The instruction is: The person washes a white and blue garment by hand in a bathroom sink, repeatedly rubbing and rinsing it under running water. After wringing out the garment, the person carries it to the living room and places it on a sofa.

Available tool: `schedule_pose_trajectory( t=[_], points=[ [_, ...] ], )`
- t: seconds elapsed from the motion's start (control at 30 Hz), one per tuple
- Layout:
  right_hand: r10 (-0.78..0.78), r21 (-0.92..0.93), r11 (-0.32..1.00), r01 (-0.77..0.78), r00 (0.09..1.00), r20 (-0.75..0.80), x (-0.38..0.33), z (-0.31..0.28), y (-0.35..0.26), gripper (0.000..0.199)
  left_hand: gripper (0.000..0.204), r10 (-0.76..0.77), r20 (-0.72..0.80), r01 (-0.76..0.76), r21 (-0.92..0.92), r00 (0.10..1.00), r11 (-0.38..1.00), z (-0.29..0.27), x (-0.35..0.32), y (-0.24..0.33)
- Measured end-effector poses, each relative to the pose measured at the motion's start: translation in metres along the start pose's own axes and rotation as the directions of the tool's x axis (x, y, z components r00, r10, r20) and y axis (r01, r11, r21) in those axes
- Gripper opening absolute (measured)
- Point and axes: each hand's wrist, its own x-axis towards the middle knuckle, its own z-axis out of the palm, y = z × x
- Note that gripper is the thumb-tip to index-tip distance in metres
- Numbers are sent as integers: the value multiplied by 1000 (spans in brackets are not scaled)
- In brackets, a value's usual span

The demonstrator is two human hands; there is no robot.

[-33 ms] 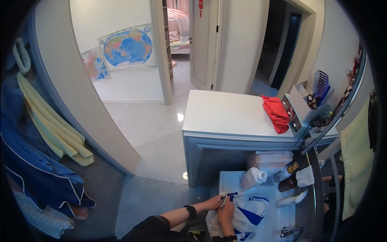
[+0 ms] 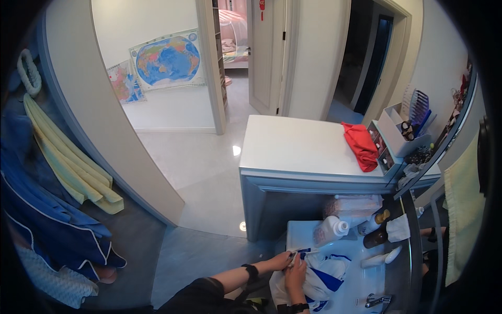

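Cloth [image 2: 327, 280], white with blue patches, lies bunched in the sink [image 2: 299, 230]; the left hand [image 2: 282, 260] and right hand [image 2: 296, 275] pinch part of it over the sink's left side. Their grip looks unchanged since the previous picture, so handling seems to continue at one spot.

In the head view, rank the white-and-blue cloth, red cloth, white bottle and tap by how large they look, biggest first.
1. White-and-blue cloth, even partly hidden
2. Red cloth and white bottle: too close to rank surely
3. Tap
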Motion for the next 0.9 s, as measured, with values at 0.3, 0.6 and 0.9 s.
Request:
schedule_pose_trajectory(
  t=[0.3,0.6,0.9],
  points=[
    [-47,-97,995,21,958,-282,7,29,3,67,30,-152,-90,152,-7,984,988,2,1,19],
    [50,-68,996,-64,982,-181,8,25,2,74,30,-80,5,79,113,997,990,5,17,-5],
    [-11,-43,999,3,981,-195,6,20,0,73,29,-112,-7,112,87,994,990,4,16,-1]
  ],
)
